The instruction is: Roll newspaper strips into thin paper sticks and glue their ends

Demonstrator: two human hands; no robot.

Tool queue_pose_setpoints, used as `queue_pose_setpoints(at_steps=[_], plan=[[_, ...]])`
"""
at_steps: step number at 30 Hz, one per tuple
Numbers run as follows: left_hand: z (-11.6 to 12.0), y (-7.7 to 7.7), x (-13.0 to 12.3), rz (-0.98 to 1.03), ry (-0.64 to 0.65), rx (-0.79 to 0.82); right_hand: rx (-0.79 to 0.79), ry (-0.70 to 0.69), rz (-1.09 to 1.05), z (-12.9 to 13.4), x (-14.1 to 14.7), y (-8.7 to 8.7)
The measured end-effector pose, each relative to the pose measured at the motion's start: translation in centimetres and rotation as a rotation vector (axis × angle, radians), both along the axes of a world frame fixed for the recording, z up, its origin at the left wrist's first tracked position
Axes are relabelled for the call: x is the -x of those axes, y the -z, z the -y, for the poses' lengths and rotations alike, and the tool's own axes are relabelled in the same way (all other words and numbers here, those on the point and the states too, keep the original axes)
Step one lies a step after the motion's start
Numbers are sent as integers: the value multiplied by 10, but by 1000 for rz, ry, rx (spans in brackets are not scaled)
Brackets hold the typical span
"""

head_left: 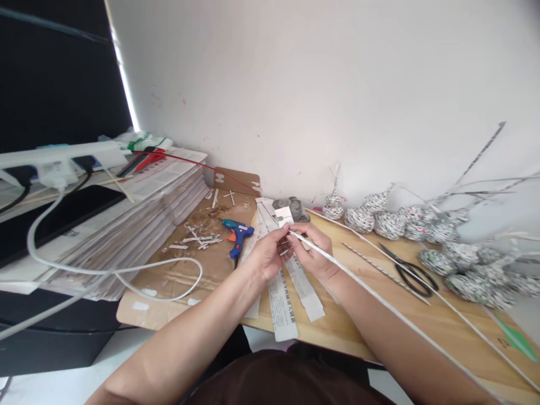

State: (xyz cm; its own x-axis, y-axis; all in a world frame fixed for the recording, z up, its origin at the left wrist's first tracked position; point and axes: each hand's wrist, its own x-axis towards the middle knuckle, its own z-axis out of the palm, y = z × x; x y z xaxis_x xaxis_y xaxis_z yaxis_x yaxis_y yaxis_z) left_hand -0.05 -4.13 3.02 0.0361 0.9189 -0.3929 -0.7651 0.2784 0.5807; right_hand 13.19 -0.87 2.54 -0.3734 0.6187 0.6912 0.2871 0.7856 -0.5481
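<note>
Both hands meet over the front middle of the wooden table. My left hand (272, 251) and my right hand (313, 251) pinch the tip of a long thin rolled paper rod (371, 292), which runs down to the lower right over my right forearm. A small pale piece of paper (283, 216) shows just beyond the fingertips. Beneath the hands lie printed newspaper strips (282, 306), fanned out on the table. Left of them a blue glue gun (240, 236) rests on cardboard.
Woven paper gourd shapes (390, 225) line the wall at right, near black scissors (411, 273) and a striped paper rod (386, 273). At left, a newspaper stack (177, 197) bears a power strip (97, 153); its white cable (164, 262) loops over the cardboard (169, 275).
</note>
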Motion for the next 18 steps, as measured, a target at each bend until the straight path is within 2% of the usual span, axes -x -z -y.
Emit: queue_pose_setpoints(at_steps=[4, 10, 16, 18], plan=[[3, -2, 7, 21, -33, -29, 27, -70, 15, 20, 4, -9], [13, -8, 12, 58, -58, -89, 203, 137, -199, 46, 9, -6], [28, -9, 9, 10, -56, -205, 384, 158, -372, 56, 12, -5], [32, -8, 9, -16, -44, -242, 499, 134, -445, 57, 15, -6]])
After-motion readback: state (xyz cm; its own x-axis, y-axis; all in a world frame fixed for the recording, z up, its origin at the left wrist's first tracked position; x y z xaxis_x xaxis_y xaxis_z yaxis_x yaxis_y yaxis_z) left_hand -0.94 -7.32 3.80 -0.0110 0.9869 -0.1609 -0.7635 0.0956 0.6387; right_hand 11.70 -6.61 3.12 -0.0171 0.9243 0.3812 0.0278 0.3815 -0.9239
